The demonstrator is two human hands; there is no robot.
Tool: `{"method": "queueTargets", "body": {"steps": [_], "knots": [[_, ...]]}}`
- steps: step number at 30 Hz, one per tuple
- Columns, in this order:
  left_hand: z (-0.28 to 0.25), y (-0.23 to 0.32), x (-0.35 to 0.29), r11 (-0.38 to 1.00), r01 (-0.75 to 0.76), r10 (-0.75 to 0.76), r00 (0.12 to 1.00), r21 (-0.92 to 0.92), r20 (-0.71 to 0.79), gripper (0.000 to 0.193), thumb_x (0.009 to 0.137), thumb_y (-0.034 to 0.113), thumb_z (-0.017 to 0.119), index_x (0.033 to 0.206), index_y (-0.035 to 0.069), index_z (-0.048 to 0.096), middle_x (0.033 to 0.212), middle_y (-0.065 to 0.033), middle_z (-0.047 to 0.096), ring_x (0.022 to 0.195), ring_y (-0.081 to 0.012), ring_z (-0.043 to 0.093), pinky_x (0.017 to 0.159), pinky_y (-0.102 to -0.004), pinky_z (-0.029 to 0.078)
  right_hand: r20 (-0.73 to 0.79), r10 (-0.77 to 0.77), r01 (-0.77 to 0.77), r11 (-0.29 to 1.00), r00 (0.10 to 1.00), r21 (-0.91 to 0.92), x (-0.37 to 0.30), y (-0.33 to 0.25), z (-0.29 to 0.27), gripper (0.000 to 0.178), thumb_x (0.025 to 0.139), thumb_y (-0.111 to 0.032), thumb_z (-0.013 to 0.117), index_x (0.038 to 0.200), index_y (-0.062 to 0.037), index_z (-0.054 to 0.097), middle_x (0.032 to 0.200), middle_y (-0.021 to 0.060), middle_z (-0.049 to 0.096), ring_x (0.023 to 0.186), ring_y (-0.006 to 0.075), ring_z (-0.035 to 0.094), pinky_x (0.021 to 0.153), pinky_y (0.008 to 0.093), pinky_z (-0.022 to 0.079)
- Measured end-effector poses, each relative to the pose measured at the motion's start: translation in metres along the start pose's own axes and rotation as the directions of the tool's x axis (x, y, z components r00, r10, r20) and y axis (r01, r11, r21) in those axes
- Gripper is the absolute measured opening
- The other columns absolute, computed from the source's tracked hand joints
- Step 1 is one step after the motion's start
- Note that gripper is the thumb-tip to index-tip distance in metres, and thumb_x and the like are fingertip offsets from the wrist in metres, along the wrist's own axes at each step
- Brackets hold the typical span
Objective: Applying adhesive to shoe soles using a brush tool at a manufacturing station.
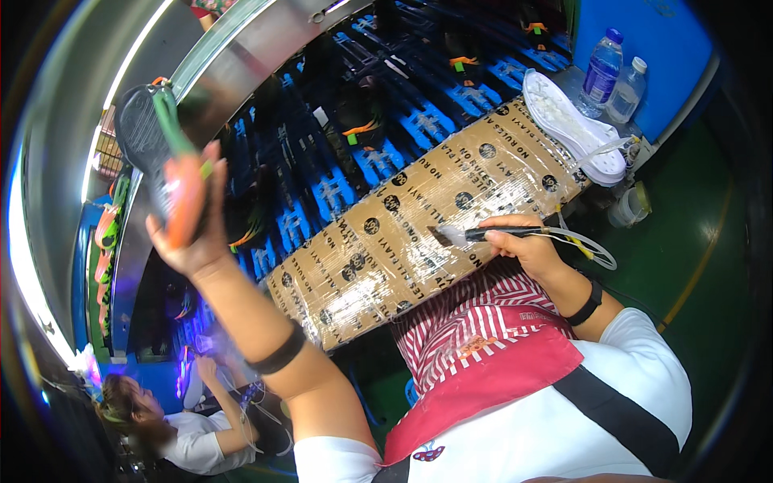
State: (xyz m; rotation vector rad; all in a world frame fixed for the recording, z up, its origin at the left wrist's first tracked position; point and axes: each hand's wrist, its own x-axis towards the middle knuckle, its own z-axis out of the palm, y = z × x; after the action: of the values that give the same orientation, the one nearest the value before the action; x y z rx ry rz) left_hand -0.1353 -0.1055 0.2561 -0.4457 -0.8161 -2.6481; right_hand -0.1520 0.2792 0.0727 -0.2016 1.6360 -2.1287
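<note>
Raised at the left, my left hand (197, 241) is closed around the orange end of a shoe (146, 133), its thumb on one side and fingers on the other. The shoe shows a dark sole, with green and orange along its upper; part of it is blurred. My right hand (525, 245) grips a brush (452, 235) by its black handle, a clear tube trailing from the handle's rear. The bristles sit over a long cardboard-covered ledge (378, 249) wrapped in shiny film. Beyond that ledge, a rack (419, 121) carries several dark shoes with orange and green parts.
A white shoe-shaped tray (564, 121) rests at the ledge's right end, beside two plastic bottles (601, 72). A small tub (630, 208) hangs below. More shoes (105, 233) line the far left. A co-worker (193, 435) sits at the lower left, one hand raised near a white shoe-like object.
</note>
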Motion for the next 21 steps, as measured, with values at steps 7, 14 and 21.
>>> {"method": "queueTargets", "body": {"steps": [7, 14, 21], "knots": [[-0.009, -0.084, -0.049, 0.997, -0.019, 0.012, 0.996, 0.079, 0.084, 0.074, 0.077, 0.051, 0.051, 0.125, -0.002, 0.036, 0.115, -0.0237, 0.046, 0.107, -0.0357, 0.047, 0.086, -0.0461, 0.044, -0.085, -0.071, 0.074, 0.997, 0.994, 0.029, -0.011, 0.014, -0.011, 0.025, 0.078, -0.01, 0.064, 0.099, 0.0033, 0.062, 0.074, 0.0091, 0.065, 0.058, 0.0072, 0.054, 0.048, 0.0158, 0.037], [-0.05, -0.131, -0.17, 0.969, 0.208, -0.138, 0.901, 0.132, -0.411, 0.066, 0.074, 0.042, 0.054, 0.12, -0.004, 0.042, 0.113, -0.02, 0.053, 0.102, -0.0298, 0.054, 0.09, -0.0393, 0.044, -0.007, -0.029, 0.029, 0.999, 1.0, 0.024, -0.015, 0.025, -0.013, 0.027, 0.078, -0.01, 0.064, 0.1, 0.0047, 0.061, 0.075, 0.0102, 0.064, 0.061, 0.0083, 0.055, 0.049, 0.0163, 0.038], [-0.074, -0.17, -0.272, 0.889, 0.344, -0.454, 0.754, -0.302, -0.475, 0.063, 0.077, 0.034, 0.051, 0.126, -0.004, 0.039, 0.121, -0.0261, 0.047, 0.113, -0.0409, 0.045, 0.095, -0.0469, 0.04, 0.137, -0.004, -0.004, 0.998, 0.991, 0.057, -0.007, 0.026, 0.017, 0.027, 0.076, -0.008, 0.066, 0.1, 0.0031, 0.061, 0.077, 0.0084, 0.064, 0.061, 0.0062, 0.055, 0.05, 0.0152, 0.038]]}}
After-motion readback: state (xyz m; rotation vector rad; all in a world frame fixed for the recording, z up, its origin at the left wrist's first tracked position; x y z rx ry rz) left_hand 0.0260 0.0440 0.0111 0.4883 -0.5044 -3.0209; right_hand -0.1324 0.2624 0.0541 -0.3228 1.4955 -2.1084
